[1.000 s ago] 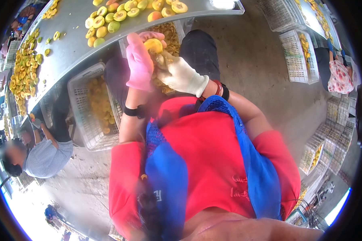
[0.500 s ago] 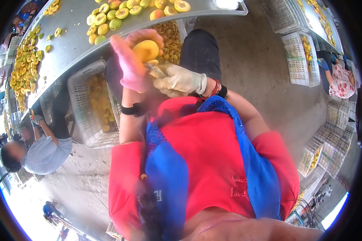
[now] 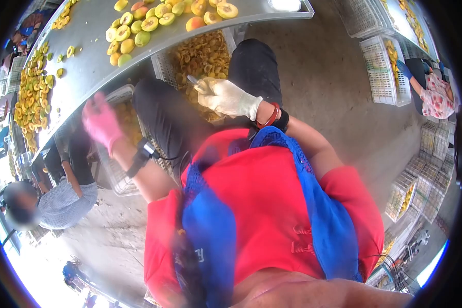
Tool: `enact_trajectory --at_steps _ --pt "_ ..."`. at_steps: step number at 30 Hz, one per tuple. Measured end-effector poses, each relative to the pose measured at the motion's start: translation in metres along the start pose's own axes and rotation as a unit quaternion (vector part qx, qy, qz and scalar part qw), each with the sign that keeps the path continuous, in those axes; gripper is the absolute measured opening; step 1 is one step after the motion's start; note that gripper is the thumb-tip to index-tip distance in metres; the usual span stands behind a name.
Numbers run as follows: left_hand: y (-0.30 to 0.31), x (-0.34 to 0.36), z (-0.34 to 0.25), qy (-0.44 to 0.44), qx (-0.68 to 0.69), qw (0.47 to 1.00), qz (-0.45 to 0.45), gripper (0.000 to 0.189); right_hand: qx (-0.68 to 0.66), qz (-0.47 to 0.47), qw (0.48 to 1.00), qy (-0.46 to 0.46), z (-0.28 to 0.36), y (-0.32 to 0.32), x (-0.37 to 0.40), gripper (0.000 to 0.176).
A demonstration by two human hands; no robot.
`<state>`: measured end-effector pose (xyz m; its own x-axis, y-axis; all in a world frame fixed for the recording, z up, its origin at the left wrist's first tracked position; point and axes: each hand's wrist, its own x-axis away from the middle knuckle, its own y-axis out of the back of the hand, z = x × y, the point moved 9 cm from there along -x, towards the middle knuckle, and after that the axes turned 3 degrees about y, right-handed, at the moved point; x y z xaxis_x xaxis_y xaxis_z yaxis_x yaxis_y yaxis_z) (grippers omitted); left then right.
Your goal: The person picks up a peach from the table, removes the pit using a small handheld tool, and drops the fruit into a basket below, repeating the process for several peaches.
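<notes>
My left hand (image 3: 101, 122), in a pink glove, is over the white plastic crate (image 3: 119, 177) at the left. Its fingers are stretched out and slightly blurred, with nothing visible in them. Yellow peach halves (image 3: 131, 115) lie in that crate, partly hidden by the hand and my leg. My right hand (image 3: 226, 97), in a whitish glove, is closed around a small metal tool (image 3: 192, 79) whose tip sticks out to the left. Below that hand, between my knees, a crate holds orange-brown fruit scraps (image 3: 203, 54).
Halved peaches (image 3: 151, 23) lie on the metal table (image 3: 95, 49) ahead, with another heap of halves (image 3: 33, 100) farther left. A co-worker (image 3: 69, 200) sits at the left, another (image 3: 436, 95) at the far right. White crates (image 3: 385, 72) stand on the right.
My left hand has moved left and away from my right hand; the yellow peach half it held is no longer in it. My right hand has stayed nearly in place with the tool.
</notes>
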<state>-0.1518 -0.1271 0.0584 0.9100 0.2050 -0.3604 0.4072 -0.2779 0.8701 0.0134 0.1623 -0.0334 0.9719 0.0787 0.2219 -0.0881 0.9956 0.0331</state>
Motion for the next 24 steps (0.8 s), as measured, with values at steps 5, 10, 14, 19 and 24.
enact_trajectory --at_steps 5,10,14,19,24 --pt "-0.109 0.014 -0.152 -0.161 0.164 0.953 0.200 0.066 0.085 -0.025 0.995 0.043 0.005 0.002 0.002 0.026" --pt "-0.216 0.032 -0.260 -0.230 0.042 0.888 0.396 0.074 0.088 -0.071 0.993 0.047 -0.005 0.022 0.007 0.028" --pt "-0.292 0.035 -0.269 -0.210 0.010 0.859 0.466 0.076 0.017 -0.064 0.995 -0.078 -0.024 0.032 0.016 0.028" --pt "-0.266 0.033 -0.266 -0.208 0.071 0.861 0.458 0.075 0.049 -0.069 0.996 -0.038 -0.025 0.037 0.009 0.030" --pt "-0.295 -0.002 -0.217 -0.174 0.432 0.800 0.377 0.053 0.022 -0.132 0.991 0.018 -0.029 0.042 0.009 0.024"
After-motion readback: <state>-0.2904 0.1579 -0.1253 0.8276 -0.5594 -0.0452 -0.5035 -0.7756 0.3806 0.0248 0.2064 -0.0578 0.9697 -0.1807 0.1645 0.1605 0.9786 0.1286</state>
